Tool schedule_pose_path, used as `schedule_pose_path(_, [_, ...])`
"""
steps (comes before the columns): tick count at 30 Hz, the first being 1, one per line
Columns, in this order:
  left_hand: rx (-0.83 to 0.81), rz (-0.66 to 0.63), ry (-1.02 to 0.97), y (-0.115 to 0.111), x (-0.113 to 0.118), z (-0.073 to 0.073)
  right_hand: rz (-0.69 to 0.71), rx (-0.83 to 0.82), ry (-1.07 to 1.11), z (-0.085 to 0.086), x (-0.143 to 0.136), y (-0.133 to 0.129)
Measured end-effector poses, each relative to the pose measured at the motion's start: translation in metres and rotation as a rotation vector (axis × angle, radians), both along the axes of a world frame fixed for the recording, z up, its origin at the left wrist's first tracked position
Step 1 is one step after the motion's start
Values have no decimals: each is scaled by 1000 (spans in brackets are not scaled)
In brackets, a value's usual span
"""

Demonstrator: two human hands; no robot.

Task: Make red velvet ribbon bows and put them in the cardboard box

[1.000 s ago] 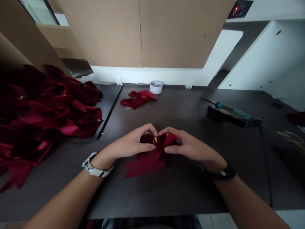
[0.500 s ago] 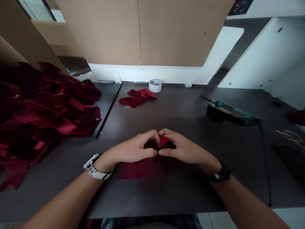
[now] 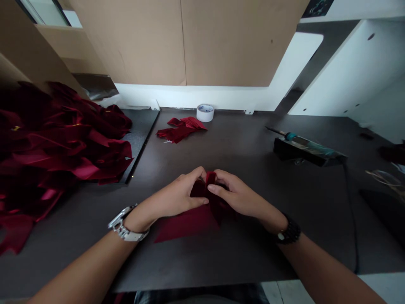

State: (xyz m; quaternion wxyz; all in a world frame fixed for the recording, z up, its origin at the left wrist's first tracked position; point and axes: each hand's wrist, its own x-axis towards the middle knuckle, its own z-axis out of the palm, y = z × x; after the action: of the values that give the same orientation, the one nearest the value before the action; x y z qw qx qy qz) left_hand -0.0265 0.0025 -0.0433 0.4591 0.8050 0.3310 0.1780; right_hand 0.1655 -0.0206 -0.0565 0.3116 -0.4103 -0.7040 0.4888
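A dark red velvet ribbon bow (image 3: 211,179) is pinched between my two hands, over the middle of the dark table. My left hand (image 3: 180,192) grips its left loop, thumb in front and fingers behind. From the right, my right hand (image 3: 237,192) is closed on the centre, the thumb pressing beside a narrow upright band of ribbon. One ribbon tail (image 3: 186,226) spreads out below my left hand towards me. Parts of the right loop and the back of the bow are hidden by my fingers.
A big heap of dark red ribbon bows (image 3: 69,143) lies on a black board (image 3: 139,139) at the left. Further back are red ribbon pieces (image 3: 182,129) and a tape roll (image 3: 205,113). A soldering iron (image 3: 299,140) rests on a black stand (image 3: 294,154) at the right.
My right thumb has moved up and left onto the centre of the bow. The ribbon band there now stands upright instead of slanting. My left hand has hardly moved.
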Motion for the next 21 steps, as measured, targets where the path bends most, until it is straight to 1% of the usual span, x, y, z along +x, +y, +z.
schedule_pose_path(3, [26,34,11,-2,2,-1,-90,-15,23,-1,0,0])
schedule_pose_path(6, [-7,35,-22,-4,3,-3,-173,-7,-12,0,2,0])
schedule_pose_path(8, [-38,31,-48,-3,3,-3,-151,-41,9,2,4,0])
schedule_pose_path(11, [-52,47,-54,-2,3,-1,-55,-122,120,3,5,1])
schedule_pose_path(13, [-57,51,-65,-1,3,-1,0,-134,166,2,5,2])
schedule_pose_path(15, [-60,46,-67,-1,3,-1,-8,-130,162,1,4,3])
schedule_pose_path(18, [-52,43,-44,-2,3,-1,-66,-122,120,0,2,3])
schedule_pose_path(21, [-35,50,-26,-2,4,-3,-51,-95,54,1,0,1])
